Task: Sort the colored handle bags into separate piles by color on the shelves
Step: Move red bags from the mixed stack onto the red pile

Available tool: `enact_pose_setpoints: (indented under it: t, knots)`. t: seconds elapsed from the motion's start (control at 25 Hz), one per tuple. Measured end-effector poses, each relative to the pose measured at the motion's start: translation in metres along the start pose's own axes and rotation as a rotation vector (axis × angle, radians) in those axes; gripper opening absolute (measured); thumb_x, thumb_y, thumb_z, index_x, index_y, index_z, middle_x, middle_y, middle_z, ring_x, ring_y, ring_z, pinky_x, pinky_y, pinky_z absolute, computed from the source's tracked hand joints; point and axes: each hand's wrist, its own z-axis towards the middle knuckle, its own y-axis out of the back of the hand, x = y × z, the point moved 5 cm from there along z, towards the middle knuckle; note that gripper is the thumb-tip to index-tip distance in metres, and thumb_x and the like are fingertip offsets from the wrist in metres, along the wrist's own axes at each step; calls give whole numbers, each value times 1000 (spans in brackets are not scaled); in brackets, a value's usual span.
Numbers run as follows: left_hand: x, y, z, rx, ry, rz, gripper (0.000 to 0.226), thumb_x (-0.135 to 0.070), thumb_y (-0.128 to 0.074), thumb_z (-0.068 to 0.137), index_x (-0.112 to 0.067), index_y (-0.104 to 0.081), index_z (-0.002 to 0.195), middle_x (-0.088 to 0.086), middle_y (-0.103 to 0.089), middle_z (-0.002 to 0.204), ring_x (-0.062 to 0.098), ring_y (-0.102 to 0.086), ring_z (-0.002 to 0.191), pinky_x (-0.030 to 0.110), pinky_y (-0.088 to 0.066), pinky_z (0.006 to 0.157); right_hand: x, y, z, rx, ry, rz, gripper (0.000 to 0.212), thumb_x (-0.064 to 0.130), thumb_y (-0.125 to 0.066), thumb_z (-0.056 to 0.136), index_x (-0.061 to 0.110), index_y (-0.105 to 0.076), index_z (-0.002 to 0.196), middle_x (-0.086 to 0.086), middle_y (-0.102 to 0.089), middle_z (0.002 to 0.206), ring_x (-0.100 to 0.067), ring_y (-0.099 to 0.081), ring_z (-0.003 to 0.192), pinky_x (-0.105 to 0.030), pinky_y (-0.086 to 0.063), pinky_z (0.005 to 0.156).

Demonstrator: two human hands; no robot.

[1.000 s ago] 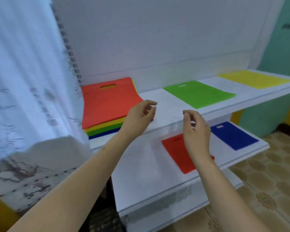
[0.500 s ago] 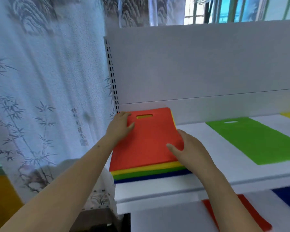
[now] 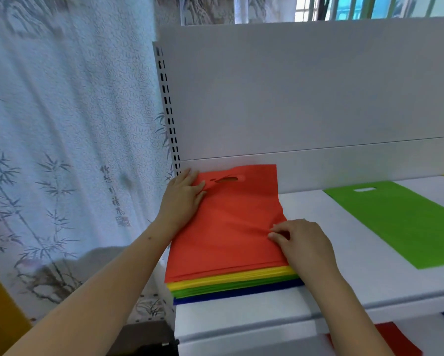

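Head view. The mixed stack (image 3: 231,283) sits at the left end of the upper shelf (image 3: 318,299), flush to its front edge, top red bag (image 3: 228,227) uppermost. Left hand (image 3: 183,199) lies flat, fingers straight, on the bag's rear-left corner by the handle slot. Right hand (image 3: 303,242) pinches the fabric near the right edge; a fold is raised. Step in hand: separating one red bag. Next, judged: lift that single layer clear and carry it to the red pile (image 3: 385,337) on the lower shelf. The green bag (image 3: 405,222) lies well apart, rightward.
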Motion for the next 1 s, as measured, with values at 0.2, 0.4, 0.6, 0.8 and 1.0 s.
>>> enact_pose_setpoints:
  t: [0.2,0.4,0.6,0.8,1.0]
  knots:
    - [-31,49,1,-33,109,-473,28,-42,-53,95,-36,-68,119,-9,-73,106,4,-66,93,26,-51,79,-22,32,-18,-251,-63,194,12,26,-69,85,25,-76,94,3,-65,124,-17,-60,114,-27,-41,97]
    - [-94,77,0,-27,147,-930,21,-30,-68,89,-15,-77,100,-12,-73,97,-20,-56,75,9,-46,71,-62,81,-70,-440,-270,217,23,11,-74,79,18,-73,102,-3,-65,123,-17,-59,115,-15,-33,95]
    - [-179,76,-26,-31,19,-1051,29,-13,-74,79,-20,-73,107,-6,-71,106,-1,-62,98,25,-48,95,-119,105,-165,-405,-595,166,41,17,-76,79,19,-64,119,4,-67,97,-18,-63,99,-30,-47,86]
    - [-294,45,-108,45,-205,-1068,53,-8,-68,79,-23,-60,129,5,-41,135,5,-44,119,26,-42,102,-176,103,-246,-392,-800,81,31,15,-71,81,15,-70,112,-2,-69,96,-13,-59,87,-18,-36,74]
    - [-374,-37,-170,270,-423,-1038,40,-5,-68,80,-18,-67,118,7,-39,137,4,-40,121,16,-28,110,-243,88,-274,-441,-866,121,17,9,-68,82,15,-73,98,2,-63,86,-14,-60,87,-15,-36,69]
